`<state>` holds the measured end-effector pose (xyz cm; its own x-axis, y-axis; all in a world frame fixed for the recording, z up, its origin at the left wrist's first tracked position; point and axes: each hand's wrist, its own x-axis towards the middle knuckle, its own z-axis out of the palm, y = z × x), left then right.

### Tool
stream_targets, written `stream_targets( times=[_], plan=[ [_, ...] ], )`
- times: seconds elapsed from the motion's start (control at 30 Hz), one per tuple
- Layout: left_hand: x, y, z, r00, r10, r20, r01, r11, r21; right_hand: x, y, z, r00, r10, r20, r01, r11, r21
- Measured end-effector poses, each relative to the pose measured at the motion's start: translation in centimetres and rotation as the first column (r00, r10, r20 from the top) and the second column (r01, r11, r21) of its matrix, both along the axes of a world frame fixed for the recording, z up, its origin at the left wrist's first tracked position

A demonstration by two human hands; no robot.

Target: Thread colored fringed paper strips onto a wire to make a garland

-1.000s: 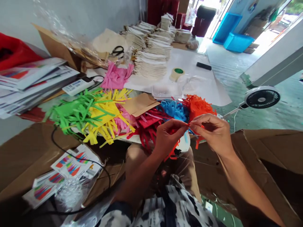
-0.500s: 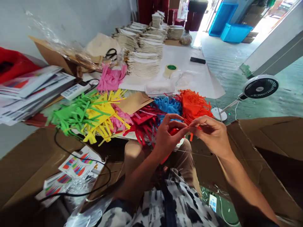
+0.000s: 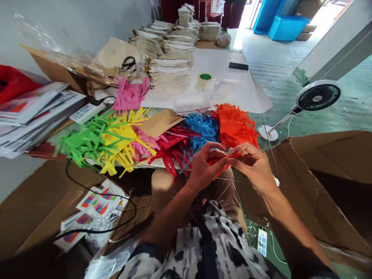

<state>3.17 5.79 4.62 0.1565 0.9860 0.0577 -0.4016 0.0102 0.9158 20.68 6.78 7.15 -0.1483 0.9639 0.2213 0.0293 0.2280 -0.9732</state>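
Note:
My left hand [image 3: 204, 166] and my right hand [image 3: 254, 166] meet above my lap at the table's front edge. Both pinch an orange-red fringed strip [image 3: 237, 154] between thumbs and fingertips; much of it is hidden by the fingers. A thin pale thread [image 3: 232, 179] runs below the hands towards the right. Just beyond them lies a heap of orange fringed strips [image 3: 236, 126], with blue strips [image 3: 203, 126] beside it. Dark red strips [image 3: 174, 145], yellow strips [image 3: 123, 137] and green strips [image 3: 87, 139] spread leftwards, with a brown paper piece [image 3: 161, 122] on top.
Farther back are a clear plastic tray [image 3: 190, 104], a tape roll [image 3: 204, 80], stacked off-white bundles [image 3: 168, 73], pink strips [image 3: 132, 93] and black scissors [image 3: 128, 62]. A fan [image 3: 318, 97] stands right, above a cardboard box [image 3: 334, 166]. Printed cards [image 3: 100, 199] lie low at left.
The camera view has shifted slightly. My fingers have moved along the orange-red strip, and more of it shows between both hands. Both hands keep their pinch.

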Motion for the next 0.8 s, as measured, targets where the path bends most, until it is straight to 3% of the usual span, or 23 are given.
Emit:
stream_targets(
  times=[0.13, 0.23, 0.37, 0.5, 0.6, 0.7, 0.8],
  plan=[
    [-0.1, -0.2, -0.8, 0.997, -0.033, -0.064, 0.035, 0.999, 0.029, 0.8, -0.9, -1.2, 0.998, -0.065, -0.003, 0.065, 0.997, 0.035],
    [-0.4, -0.4, -1.0, 0.974, -0.161, -0.16, 0.173, 0.983, 0.064, 1.3, -1.6, -1.6, 0.991, -0.124, 0.054, 0.119, 0.99, 0.079],
    [-0.3, -1.1, -1.4, 0.921, -0.247, -0.302, 0.278, 0.959, 0.062, 1.7, -2.8, -2.0, 0.994, -0.082, 0.07, 0.087, 0.994, -0.063],
    [0.6, -1.9, -2.3, 0.869, -0.36, -0.341, 0.387, 0.922, 0.013, 2.3, -4.0, -2.7, 0.967, -0.249, -0.051, 0.24, 0.961, -0.137],
    [1.8, -1.7, -2.2, 0.854, -0.346, -0.389, 0.394, 0.918, 0.051, 3.0, -4.7, -3.2, 0.948, -0.315, -0.051, 0.306, 0.943, -0.13],
    [3.4, -0.6, -1.6, 0.841, -0.277, -0.465, 0.392, 0.904, 0.171, 4.1, -4.8, -3.3, 0.968, -0.249, 0.02, 0.25, 0.959, -0.133],
    [5.2, 0.9, -1.6, 0.76, -0.283, -0.584, 0.46, 0.87, 0.177, 6.4, -3.4, -3.1, 0.956, -0.293, -0.001, 0.29, 0.949, -0.126]
  ],
)
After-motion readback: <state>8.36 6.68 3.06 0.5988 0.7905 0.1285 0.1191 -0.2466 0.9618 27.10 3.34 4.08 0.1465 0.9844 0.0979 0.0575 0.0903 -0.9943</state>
